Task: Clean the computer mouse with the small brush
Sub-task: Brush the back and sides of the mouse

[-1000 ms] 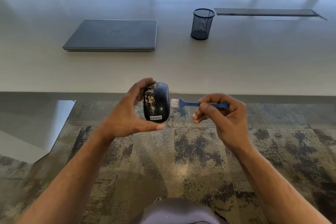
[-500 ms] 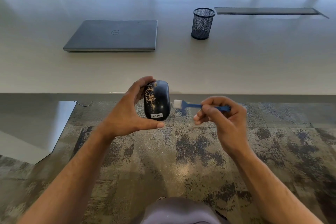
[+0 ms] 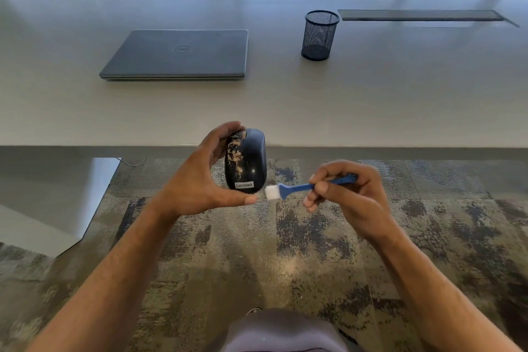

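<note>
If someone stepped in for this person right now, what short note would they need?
Left hand: holds the mouse upright in the air, in front of the table edge.
Right hand: grips the brush, bristles by the mouse's lower right edge.
Done: not clear.
Left: tan dirt covers the mouse's left side; brush it off.

A single wide-angle head camera looks forward and down from the person's own position. Both hands sit close, near frame centre, over the carpet [image 3: 285,237]. The table [image 3: 371,100] fills the upper half, its far edge curved by lens distortion.
</note>
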`<action>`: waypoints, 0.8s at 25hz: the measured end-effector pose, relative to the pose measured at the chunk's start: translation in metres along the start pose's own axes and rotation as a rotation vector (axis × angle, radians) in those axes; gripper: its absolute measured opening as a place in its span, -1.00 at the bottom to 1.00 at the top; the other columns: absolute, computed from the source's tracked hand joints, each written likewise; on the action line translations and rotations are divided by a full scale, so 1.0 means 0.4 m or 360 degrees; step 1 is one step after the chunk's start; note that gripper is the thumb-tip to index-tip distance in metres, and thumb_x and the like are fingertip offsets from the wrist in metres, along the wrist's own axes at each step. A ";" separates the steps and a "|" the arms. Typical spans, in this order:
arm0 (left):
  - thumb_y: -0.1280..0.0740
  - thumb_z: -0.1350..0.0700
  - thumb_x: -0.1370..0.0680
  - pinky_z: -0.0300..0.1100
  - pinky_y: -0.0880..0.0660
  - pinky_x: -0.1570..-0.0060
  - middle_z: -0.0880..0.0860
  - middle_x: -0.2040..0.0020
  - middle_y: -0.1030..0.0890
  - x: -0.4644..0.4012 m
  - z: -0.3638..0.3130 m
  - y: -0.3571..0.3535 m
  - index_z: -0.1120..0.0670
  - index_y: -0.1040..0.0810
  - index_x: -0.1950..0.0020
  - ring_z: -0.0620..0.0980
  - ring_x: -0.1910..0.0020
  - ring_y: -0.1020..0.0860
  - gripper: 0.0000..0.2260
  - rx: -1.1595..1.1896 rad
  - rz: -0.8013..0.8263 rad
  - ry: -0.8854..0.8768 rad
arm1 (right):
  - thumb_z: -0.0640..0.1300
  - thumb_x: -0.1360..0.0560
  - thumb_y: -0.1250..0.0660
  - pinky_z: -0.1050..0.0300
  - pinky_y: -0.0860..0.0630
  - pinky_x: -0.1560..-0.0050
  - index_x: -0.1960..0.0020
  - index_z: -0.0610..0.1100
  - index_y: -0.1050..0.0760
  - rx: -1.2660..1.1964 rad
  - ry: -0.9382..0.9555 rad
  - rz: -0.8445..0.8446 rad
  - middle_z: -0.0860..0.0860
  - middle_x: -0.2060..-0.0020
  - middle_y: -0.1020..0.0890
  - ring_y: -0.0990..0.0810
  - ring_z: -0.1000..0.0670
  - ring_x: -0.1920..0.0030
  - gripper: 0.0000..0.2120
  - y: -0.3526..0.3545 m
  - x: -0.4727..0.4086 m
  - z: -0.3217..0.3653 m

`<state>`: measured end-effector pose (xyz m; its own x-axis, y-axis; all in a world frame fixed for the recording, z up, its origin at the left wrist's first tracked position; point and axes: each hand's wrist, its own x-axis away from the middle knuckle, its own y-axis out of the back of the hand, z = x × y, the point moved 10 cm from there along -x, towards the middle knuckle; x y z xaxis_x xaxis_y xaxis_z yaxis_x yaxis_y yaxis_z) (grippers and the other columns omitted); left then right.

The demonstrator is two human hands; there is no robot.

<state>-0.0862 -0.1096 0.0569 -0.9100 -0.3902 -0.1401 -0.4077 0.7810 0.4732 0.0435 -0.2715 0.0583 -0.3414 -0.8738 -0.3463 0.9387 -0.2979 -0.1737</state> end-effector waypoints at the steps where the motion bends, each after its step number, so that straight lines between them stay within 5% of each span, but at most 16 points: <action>1: -0.62 -0.11 -0.18 -0.28 -0.22 -0.47 -0.14 -0.47 -0.35 0.000 -0.002 -0.004 -0.03 -0.19 -0.53 -0.24 -0.47 -0.33 0.02 -0.0003 0.0016 0.0001 | -0.28 -0.49 -0.38 0.04 -0.67 0.18 0.00 -0.23 -0.65 0.0004 0.0001 0.0042 -0.14 0.25 -0.71 -0.71 -0.12 0.26 -0.88 0.003 -0.012 0.005; 7: -0.63 -0.09 -0.17 -0.22 -0.22 -0.49 -0.13 -0.48 -0.35 0.006 -0.011 -0.031 -0.01 -0.19 -0.54 -0.23 -0.47 -0.33 0.04 -0.0001 0.0082 0.0011 | -0.35 -0.54 -0.37 0.02 -0.67 0.14 -0.02 -0.30 -0.59 0.0198 -0.0010 0.0047 -0.16 0.24 -0.70 -0.70 -0.14 0.24 -0.92 0.049 -0.096 0.014; 14: -0.64 -0.10 -0.16 -0.18 -0.23 -0.49 -0.09 -0.49 -0.35 0.022 -0.011 -0.060 -0.11 -0.19 -0.53 -0.18 -0.48 -0.34 0.03 0.0016 0.0109 0.0040 | -0.31 -0.50 -0.35 0.05 -0.66 0.19 -0.01 -0.27 -0.59 0.0268 -0.0013 -0.0287 -0.10 0.29 -0.70 -0.70 -0.10 0.28 -0.89 0.118 -0.121 0.012; 20: -0.64 -0.12 -0.16 -0.17 -0.23 -0.51 -0.09 -0.49 -0.35 0.021 -0.005 -0.054 -0.03 -0.18 -0.56 -0.19 -0.47 -0.34 0.07 -0.0026 0.0100 0.0074 | -0.24 -0.49 -0.41 0.08 -0.64 0.26 0.02 -0.23 -0.64 0.0102 -0.0113 0.0209 -0.13 0.30 -0.68 -0.68 -0.10 0.33 -0.91 0.059 -0.096 0.029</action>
<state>-0.0850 -0.1306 0.0473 -0.9291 -0.3631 -0.0695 -0.3483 0.7968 0.4937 0.0795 -0.2492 0.0782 -0.2135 -0.9310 -0.2959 0.9769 -0.2013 -0.0715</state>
